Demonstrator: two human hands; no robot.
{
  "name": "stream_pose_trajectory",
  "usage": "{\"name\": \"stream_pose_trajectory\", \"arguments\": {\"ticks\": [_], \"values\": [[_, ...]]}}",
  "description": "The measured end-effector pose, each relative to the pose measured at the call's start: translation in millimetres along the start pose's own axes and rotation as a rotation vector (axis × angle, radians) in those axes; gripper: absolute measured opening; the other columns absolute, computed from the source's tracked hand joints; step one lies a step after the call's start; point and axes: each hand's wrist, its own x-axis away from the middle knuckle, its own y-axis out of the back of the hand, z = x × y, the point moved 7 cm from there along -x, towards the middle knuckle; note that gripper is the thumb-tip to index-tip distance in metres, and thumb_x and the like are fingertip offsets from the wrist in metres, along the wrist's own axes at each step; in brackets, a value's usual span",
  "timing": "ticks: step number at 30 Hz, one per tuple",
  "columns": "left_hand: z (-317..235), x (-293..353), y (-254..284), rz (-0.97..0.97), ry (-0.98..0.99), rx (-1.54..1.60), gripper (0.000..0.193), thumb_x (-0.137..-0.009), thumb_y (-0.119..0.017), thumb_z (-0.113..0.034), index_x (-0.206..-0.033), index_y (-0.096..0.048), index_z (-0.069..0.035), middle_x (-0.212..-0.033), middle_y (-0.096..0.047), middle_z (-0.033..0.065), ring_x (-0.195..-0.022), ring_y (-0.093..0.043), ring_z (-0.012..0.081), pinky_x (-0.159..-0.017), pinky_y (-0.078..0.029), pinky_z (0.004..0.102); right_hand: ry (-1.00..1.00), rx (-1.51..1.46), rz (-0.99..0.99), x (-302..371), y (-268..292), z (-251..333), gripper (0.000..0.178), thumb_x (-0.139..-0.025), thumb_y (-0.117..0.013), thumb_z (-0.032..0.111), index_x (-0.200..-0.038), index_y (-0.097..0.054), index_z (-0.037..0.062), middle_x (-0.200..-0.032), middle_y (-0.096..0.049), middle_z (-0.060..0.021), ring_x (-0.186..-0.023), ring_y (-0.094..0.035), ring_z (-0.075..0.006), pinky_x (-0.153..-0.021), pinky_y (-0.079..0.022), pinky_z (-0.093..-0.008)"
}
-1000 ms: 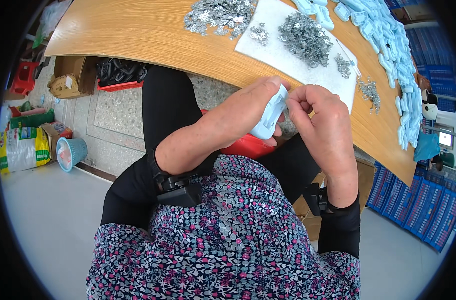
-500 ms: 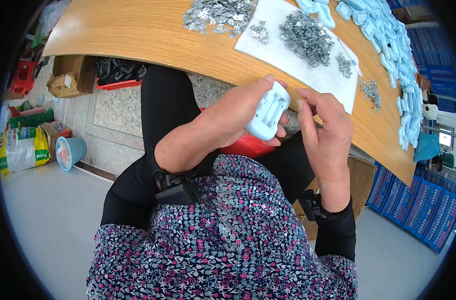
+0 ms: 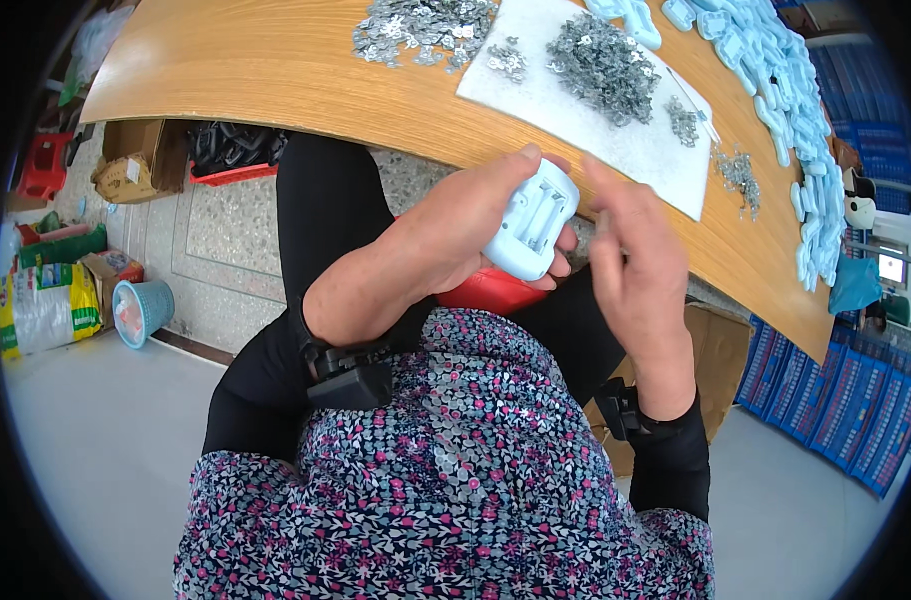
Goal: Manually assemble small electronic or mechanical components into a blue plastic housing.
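Observation:
A light blue plastic casing (image 3: 532,222) with an oblong battery compartment rests in my left hand (image 3: 465,215), tilted, its hollow side up. My left thumb lies along its upper left edge, and fingertips show past its right side. Just right of the casing, apart from it, is my right hand (image 3: 640,255). Its index finger points up and away from the thumb; the thumb bends in toward the other fingers. Slightly smeared fingertips hide whatever small thing may be between them. Past the hands, on a white sheet (image 3: 515,90), lies a heap of small metal pieces (image 3: 603,70).
The wooden table (image 3: 265,75) curves around in front of me. More metal pieces (image 3: 420,28) lie at its far left. Many light blue casings (image 3: 765,75) are piled along the right. A red crate (image 3: 237,172), a cardboard box (image 3: 140,165) and a blue basket (image 3: 147,312) stand on the left.
My right hand has shifted slightly up and left toward the casing, and its index finger has lifted away from the thumb. My left hand still holds the casing in nearly the same place.

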Motion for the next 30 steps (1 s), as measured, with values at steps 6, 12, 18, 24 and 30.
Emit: {"name": "stream_pose_trajectory", "arguments": {"ticks": [6, 12, 18, 24, 30], "values": [[-11, 7, -12, 0.132, -0.139, -0.143, 0.05, -0.108, -0.035, -0.037, -0.138, -0.046, 0.001, -0.106, -0.067, 0.0143, -0.081, -0.071, 0.0246, -0.074, -0.058, 0.034, -0.527, -0.865, 0.088, 13, -19, -39, 0.03, -0.1, -0.061, 0.019, -0.122, -0.062, -0.0014, -0.093, -0.064, 0.0003, -0.079, -0.057, -0.0059, -0.072, -0.045, -0.021], [-17, 6, -5, 0.021, -0.308, -0.572, 0.038, -0.102, -0.049, -0.015, -0.138, -0.049, -0.001, -0.107, -0.064, 0.0039, -0.091, -0.061, 0.0087, -0.077, -0.051, 0.0242, -0.585, -0.959, 0.041, 16, -25, -48, 0.031, -0.098, -0.065, 0.021, -0.12, -0.063, -0.0001, -0.093, -0.065, 0.0011, -0.076, -0.055, -0.0051, -0.07, -0.043, -0.02], [-22, 9, -14, -0.069, -0.4, -0.918, 0.037, -0.098, -0.05, -0.011, -0.134, -0.054, -0.002, -0.101, -0.064, 0.0036, -0.087, -0.061, 0.0077, -0.074, -0.051, 0.0246, -0.607, -0.929, 0.049, 20, -25, -45, 0.028, -0.098, -0.064, 0.017, -0.12, -0.063, -0.0009, -0.095, -0.066, -0.0002, -0.081, -0.057, -0.0063, -0.075, -0.046, -0.022], [-15, -9, -3, -0.014, -0.4, -0.616, 0.037, -0.102, -0.044, -0.019, -0.134, -0.054, -0.004, -0.088, -0.06, 0.0029, -0.071, -0.057, 0.0083, -0.061, -0.048, 0.0237, -0.56, -1.013, 0.027, 21, -22, -44, 0.031, -0.098, -0.063, 0.013, -0.126, -0.062, -0.0002, -0.091, -0.065, 0.0011, -0.078, -0.056, -0.0056, -0.074, -0.045, -0.0207], [0, -2, -7, 0.222, 0.106, 0.239, 0.039, -0.104, -0.04, -0.032, -0.13, -0.054, -0.006, -0.08, -0.052, 0.0011, -0.054, -0.044, 0.0072, -0.043, -0.035, 0.0214, -0.341, -0.805, -0.151, 14, -19, -45, 0.037, -0.092, -0.068, 0.001, -0.128, -0.062, 0.0001, -0.087, -0.055, 0.0057, -0.077, -0.051, -0.0035, -0.072, -0.042, -0.0191]]}}
